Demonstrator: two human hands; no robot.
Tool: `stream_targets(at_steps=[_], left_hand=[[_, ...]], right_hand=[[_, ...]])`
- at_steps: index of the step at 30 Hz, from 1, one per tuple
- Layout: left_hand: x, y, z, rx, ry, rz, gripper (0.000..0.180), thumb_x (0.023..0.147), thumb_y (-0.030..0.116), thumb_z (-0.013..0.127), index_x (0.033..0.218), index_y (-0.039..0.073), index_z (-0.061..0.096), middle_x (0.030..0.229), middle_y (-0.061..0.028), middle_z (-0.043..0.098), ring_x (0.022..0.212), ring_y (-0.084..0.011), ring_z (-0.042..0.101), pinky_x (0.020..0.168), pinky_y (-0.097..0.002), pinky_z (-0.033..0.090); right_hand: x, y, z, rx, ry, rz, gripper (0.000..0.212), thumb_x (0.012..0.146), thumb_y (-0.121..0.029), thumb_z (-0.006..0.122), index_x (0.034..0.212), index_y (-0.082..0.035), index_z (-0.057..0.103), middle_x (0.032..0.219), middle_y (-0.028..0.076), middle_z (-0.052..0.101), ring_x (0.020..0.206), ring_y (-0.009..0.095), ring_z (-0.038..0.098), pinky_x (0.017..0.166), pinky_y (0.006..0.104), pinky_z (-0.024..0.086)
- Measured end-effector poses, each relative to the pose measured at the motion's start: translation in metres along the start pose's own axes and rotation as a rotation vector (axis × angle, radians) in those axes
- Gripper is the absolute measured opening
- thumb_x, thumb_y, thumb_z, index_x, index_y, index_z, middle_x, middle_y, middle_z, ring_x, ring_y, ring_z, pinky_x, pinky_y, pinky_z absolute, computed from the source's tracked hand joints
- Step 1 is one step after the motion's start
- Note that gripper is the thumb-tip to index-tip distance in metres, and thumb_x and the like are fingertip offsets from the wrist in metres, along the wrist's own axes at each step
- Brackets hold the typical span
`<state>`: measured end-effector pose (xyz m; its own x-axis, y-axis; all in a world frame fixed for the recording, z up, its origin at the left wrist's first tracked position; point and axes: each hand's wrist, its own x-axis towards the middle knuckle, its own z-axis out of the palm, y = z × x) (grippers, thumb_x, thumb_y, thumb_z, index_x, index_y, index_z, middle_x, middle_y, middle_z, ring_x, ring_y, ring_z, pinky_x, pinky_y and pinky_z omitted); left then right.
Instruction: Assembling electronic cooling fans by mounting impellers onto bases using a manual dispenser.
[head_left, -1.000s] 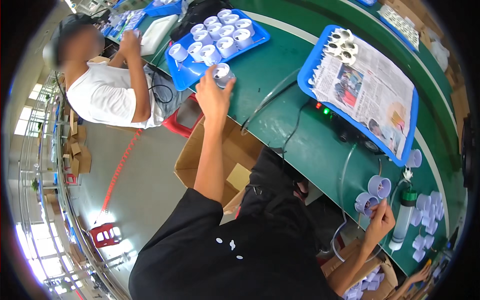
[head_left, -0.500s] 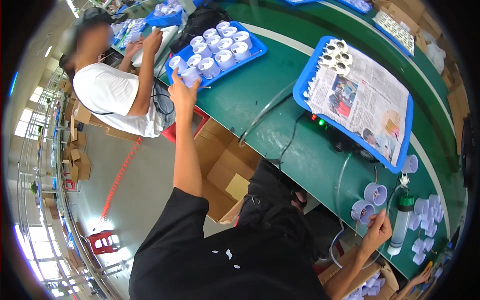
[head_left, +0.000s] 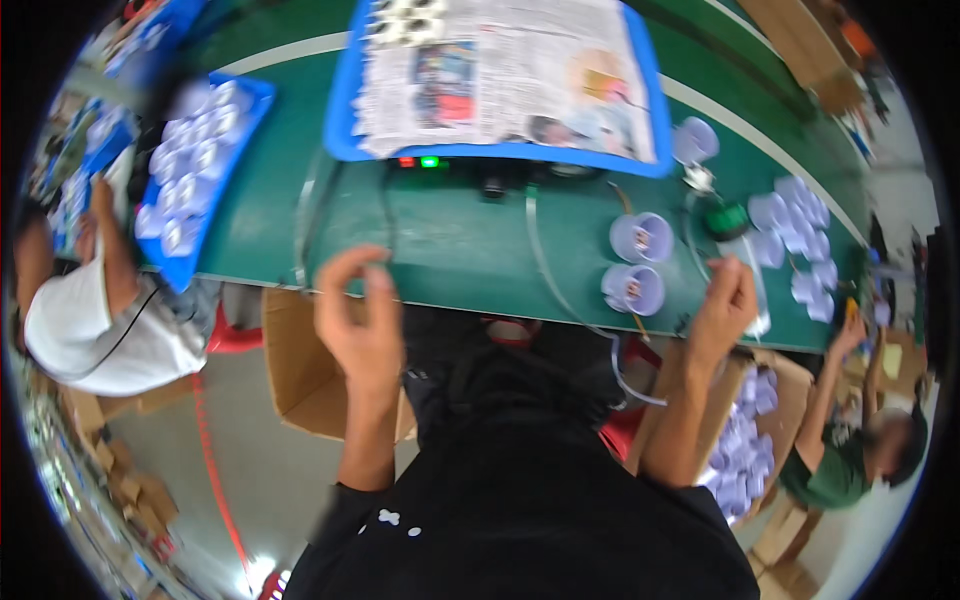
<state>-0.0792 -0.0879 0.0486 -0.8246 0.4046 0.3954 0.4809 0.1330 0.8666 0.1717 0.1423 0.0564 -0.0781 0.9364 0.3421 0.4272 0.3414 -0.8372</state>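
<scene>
My left hand point(head_left: 362, 315) is raised over the table's near edge, slightly blurred. Its thumb and fingers are apart, with nothing between them. On the right, my right hand point(head_left: 722, 315) is closed in a pinch beside a clear syringe-like barrel with a green cap point(head_left: 727, 221); what the fingertips hold, if anything, is hidden. Just left of that hand are two pale purple round cups, a far cup point(head_left: 655, 238) and a near cup point(head_left: 648, 290), with small parts and wires inside. A clear tube point(head_left: 541, 245) curves across the green table point(head_left: 450, 255) and over its edge.
A blue tray point(head_left: 345, 110) lined with newspaper carries white parts. Another blue tray point(head_left: 232, 180) of cups lies left, near a co-worker in white point(head_left: 95, 320). More cups point(head_left: 795, 215) stand right; a cardboard box point(head_left: 790, 385) holds others. Another co-worker point(head_left: 845, 465) is far right.
My left hand has let go of a cup in the left tray and come back in front of me. The view has turned right. My right hand remains closed near the green-capped barrel.
</scene>
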Motion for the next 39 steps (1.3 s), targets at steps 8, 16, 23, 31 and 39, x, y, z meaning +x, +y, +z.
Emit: stream_targets(at_steps=[8,16,23,31,39], left_hand=[[-0.064,0.065,0.113,0.040,-0.692,0.241,0.071,0.074,0.023,0.082,0.135,0.001,0.051,0.128,-0.0170,0.055,0.126,-0.0367,0.046,0.107,-0.0463,0.037],[-0.044,0.039,0.120,-0.314,-0.559,0.086,0.064,0.073,0.011,0.084,0.126,0.004,0.049,0.133,-0.0147,0.057,0.133,-0.0370,0.045,0.113,-0.0471,0.033],[-0.024,-0.008,0.098,-0.179,-0.154,-0.133,0.060,0.075,0.011,0.083,0.125,0.001,0.052,0.117,-0.0161,0.055,0.108,-0.0315,0.054,0.095,-0.0390,0.045],[-0.020,0.000,0.095,-0.083,-0.206,-0.073,0.059,0.077,0.015,0.081,0.126,0.000,0.052,0.117,-0.0174,0.059,0.109,-0.0352,0.055,0.096,-0.0422,0.045],[-0.018,-0.001,0.086,-0.083,-0.255,-0.036,0.064,0.075,0.017,0.082,0.131,0.003,0.055,0.119,-0.0170,0.063,0.113,-0.0348,0.056,0.099,-0.0434,0.044]], right_hand=[[-0.028,0.007,-0.007,0.036,-0.323,0.299,0.026,0.103,-0.022,0.055,0.087,-0.002,0.053,0.067,0.000,0.053,0.057,0.006,0.048,0.051,0.0227,0.037],[-0.014,-0.047,0.009,0.190,-0.114,-0.159,0.024,0.102,-0.014,0.054,0.081,-0.002,0.055,0.067,0.001,0.053,0.060,0.007,0.047,0.058,0.0234,0.040],[0.078,-0.137,0.170,0.118,-0.652,-0.797,0.013,0.090,-0.011,0.063,0.099,-0.003,0.067,0.090,0.013,0.068,0.078,0.027,0.067,0.068,0.0367,0.052],[0.108,-0.135,0.266,-0.442,-0.557,-1.387,0.015,0.081,-0.006,0.060,0.093,-0.005,0.068,0.092,0.011,0.067,0.089,0.026,0.068,0.072,0.0382,0.057],[0.103,-0.128,0.195,-0.167,-0.484,-1.840,0.023,0.075,-0.009,0.068,0.097,-0.003,0.064,0.080,0.002,0.056,0.076,0.016,0.057,0.060,0.0286,0.045]])
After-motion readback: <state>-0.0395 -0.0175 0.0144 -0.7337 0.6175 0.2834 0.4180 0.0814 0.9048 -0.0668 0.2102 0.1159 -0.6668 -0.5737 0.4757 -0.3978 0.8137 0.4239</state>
